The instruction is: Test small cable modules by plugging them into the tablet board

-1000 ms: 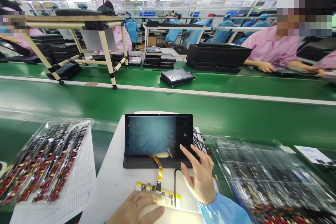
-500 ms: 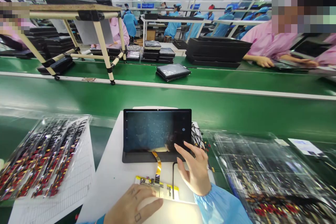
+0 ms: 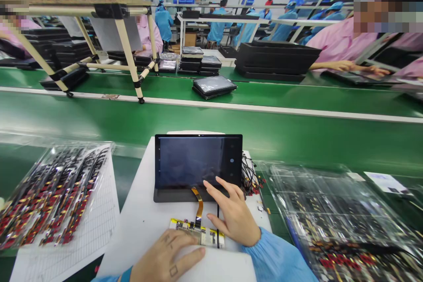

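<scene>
- Since the earlier frame, the right hand (image 3: 233, 213) has slid left and lower across the front of the tablet display (image 3: 198, 163), whose speckled blue picture has gone dark.
- Its fingers are spread and curved, pinching nothing; the index fingertip (image 3: 205, 182) sits at the display's lower part, though contact cannot be told from this view.
- The left hand (image 3: 165, 257) lies low on a white sheet (image 3: 214, 264), its fingers loosely together and holding nothing, with the fingertips just beside the circuit board (image 3: 196, 232).
- That yellow-edged board lies flat on a white work pad (image 3: 132, 211), directly below the tablet, joined to it by an amber ribbon cable (image 3: 198, 200).
- A thin black wire (image 3: 217, 224) runs down past the board's right part, and a tangle of thin wires (image 3: 249, 174) sits beside the tablet's right edge.
- A clear bag of striped parts (image 3: 56, 194) lies left of the pad; a clear-wrapped tray of boards (image 3: 340, 224) lies right.
- Beyond, across a green conveyor belt (image 3: 231, 134), a person in pink (image 3: 340, 44) works at a dark tablet (image 3: 357, 78) with both hands.
</scene>
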`<state>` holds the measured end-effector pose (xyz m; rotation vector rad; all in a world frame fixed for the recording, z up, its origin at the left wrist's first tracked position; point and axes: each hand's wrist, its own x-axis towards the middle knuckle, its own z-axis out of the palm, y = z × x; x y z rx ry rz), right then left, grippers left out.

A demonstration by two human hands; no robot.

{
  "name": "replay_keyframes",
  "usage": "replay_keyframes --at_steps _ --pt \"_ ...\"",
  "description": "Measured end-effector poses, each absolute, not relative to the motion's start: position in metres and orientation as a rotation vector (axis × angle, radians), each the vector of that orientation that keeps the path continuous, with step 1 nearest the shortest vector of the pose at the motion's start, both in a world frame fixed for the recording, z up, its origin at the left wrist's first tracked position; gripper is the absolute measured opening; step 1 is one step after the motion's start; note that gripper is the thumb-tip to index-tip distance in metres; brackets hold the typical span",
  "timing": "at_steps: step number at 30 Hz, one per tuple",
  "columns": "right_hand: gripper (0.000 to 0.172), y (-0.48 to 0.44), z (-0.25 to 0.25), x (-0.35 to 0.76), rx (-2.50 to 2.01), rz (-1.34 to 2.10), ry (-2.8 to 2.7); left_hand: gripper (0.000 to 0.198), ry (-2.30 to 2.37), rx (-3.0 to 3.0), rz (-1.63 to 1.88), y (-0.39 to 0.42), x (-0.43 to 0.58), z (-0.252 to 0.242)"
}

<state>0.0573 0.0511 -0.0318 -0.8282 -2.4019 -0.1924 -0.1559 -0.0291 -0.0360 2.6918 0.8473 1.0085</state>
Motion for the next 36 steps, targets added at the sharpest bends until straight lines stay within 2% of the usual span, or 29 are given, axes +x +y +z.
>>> replay_keyframes --at_steps 8,13,24,36 --pt "0.033 0.052 -0.009 0.062 -0.865 -0.351 -2.310 0.041 0.824 2.665 0.933 -0.030 -0.158 -0.042" --pt "0.048 0.045 -0.013 0.078 -0.991 -0.444 -2.348 0.038 0.872 2.685 0.999 -0.029 -0.156 -0.037" --pt "0.051 0.036 -0.031 0.085 -0.945 -0.405 -2.405 0.023 0.931 2.737 1.013 -0.025 -0.154 -0.029" --pt "0.051 0.032 -0.049 0.093 -1.173 -0.297 -2.287 0.026 0.862 2.753 1.012 -0.033 -0.159 -0.054"
